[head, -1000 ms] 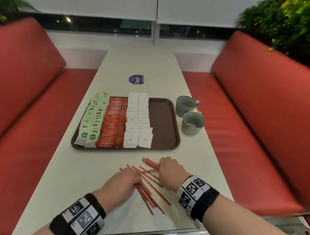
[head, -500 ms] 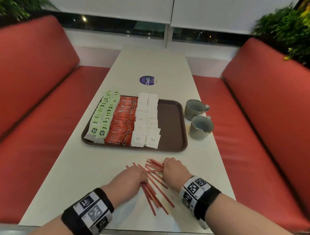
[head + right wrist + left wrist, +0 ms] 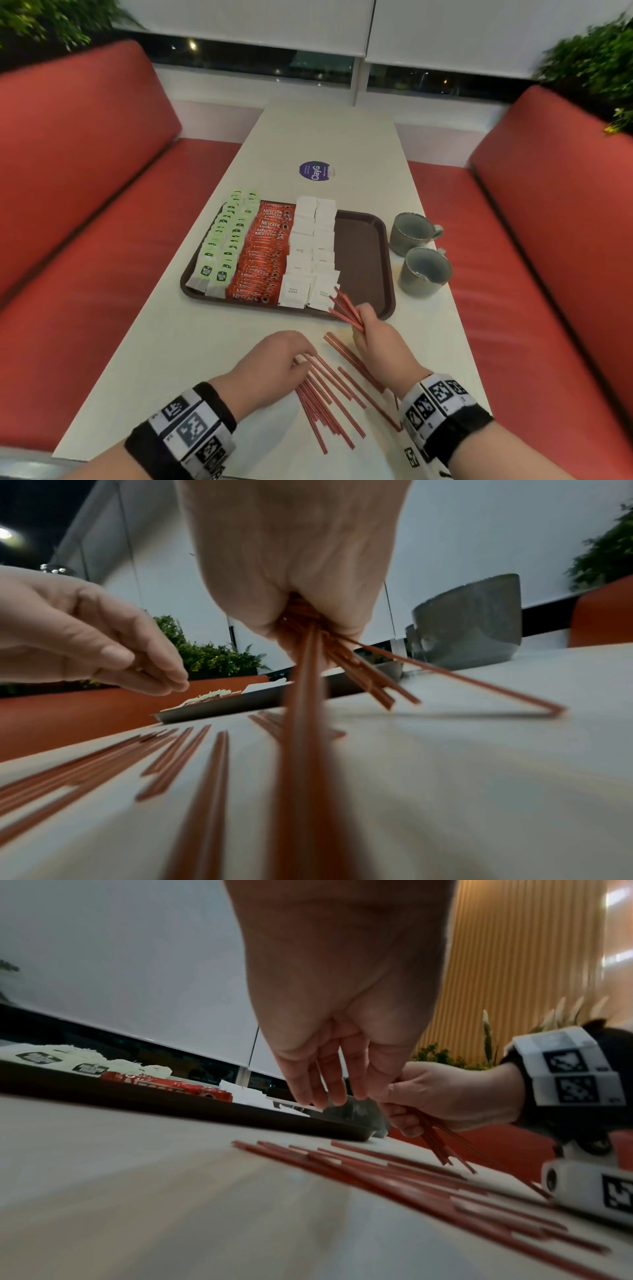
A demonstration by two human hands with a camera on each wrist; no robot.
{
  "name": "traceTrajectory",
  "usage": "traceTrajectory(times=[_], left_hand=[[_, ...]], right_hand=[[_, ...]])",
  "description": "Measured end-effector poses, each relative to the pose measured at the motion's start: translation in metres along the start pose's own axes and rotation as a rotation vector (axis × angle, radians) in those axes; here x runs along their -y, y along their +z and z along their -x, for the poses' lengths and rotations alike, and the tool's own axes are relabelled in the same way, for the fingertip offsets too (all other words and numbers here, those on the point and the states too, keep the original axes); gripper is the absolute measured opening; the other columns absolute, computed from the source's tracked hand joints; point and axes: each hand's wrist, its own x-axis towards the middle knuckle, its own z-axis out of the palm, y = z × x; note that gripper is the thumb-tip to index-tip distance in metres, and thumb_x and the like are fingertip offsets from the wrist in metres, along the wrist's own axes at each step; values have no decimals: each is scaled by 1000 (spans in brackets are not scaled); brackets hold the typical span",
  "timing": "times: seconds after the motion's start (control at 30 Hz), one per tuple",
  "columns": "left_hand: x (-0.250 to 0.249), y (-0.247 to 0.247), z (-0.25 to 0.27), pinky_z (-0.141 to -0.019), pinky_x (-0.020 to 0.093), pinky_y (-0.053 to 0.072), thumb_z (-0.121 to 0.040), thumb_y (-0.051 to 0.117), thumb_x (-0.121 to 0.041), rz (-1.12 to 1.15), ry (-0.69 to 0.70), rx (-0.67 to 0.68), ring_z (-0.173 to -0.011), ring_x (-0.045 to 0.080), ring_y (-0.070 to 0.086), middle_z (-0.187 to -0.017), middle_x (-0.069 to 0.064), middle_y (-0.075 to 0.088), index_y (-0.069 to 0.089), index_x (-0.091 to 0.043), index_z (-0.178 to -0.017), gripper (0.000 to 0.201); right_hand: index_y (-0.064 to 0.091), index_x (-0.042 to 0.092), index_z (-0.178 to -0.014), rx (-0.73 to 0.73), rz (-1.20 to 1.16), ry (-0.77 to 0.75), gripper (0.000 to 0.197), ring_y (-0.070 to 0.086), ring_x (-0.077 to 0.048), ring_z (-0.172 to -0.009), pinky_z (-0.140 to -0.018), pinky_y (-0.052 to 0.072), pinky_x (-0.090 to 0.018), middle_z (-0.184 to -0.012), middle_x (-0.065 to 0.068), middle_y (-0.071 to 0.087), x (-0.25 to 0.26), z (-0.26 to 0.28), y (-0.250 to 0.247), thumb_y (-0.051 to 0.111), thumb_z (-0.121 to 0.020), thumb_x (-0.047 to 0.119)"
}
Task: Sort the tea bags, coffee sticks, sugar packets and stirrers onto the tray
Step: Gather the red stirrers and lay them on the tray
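Tray (image 3: pixel 363 260) dark matt plastic; sugar packets (image 3: pixel 310 246) matt paper; mugs (image 3: pixel 424 272) glazed ceramic; table (image 3: pixel 191 346) smooth.

Both bare forearms wear black wristbands (image 3: pixel 455 416) wrapped with white panels printed with square black-and-white coded markers (image 3: pixel 191 428).

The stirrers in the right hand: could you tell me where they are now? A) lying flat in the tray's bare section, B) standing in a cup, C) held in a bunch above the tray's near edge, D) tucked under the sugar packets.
C: the right hand grips a bunch of stirrers over the near rim of the tray.
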Motion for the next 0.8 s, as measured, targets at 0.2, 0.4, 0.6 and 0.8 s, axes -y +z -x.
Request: traceTrajectory(times=[0.2, 0.4, 0.6, 0.8], left_hand=[[-27, -10, -23, -88, 27, 52, -95, 53, -31, 633, -271, -36, -95, 14, 64, -98, 0, 70, 69, -19, -96, 21], [-68, -13, -57, -83, 42, 50, -96, 35, -53, 1447, -558, 232, -90, 31, 62, -102, 17, 63, 60, 1, -109, 60], [-89, -12, -56, -53, 26, 47, -91, 47, -53, 1522, -573, 239, -50, 17, 60, -60, 2, 62, 67, -17, -72, 46], [-79, -1, -56, -56, 27, 45, -97, 47, -36, 1695, -508, 202, -53, 15, 54, -59, 2, 53, 63, -14, -59, 46]], right_hand=[[51, 28, -97, -401, -602, -9, 2, 43, -6, -50, -53, 40, -26, -62, 8, 46, 16, -12, -31, 49, -97, 27], [44, 34, -77, -638, -901, -157, 17, 42, -14, -48, -47, 37, -32, -55, 13, 44, 65, -25, -57, 53, -89, 43], [42, 31, -77, -674, -666, -277, 21, 50, 1, -60, -55, 38, -11, -69, 26, 55, 82, -23, -46, 52, -85, 47], [40, 35, -78, -640, -587, -363, 17, 54, 9, -64, -56, 36, -3, -75, 35, 56, 92, -13, -36, 51, -85, 46]])
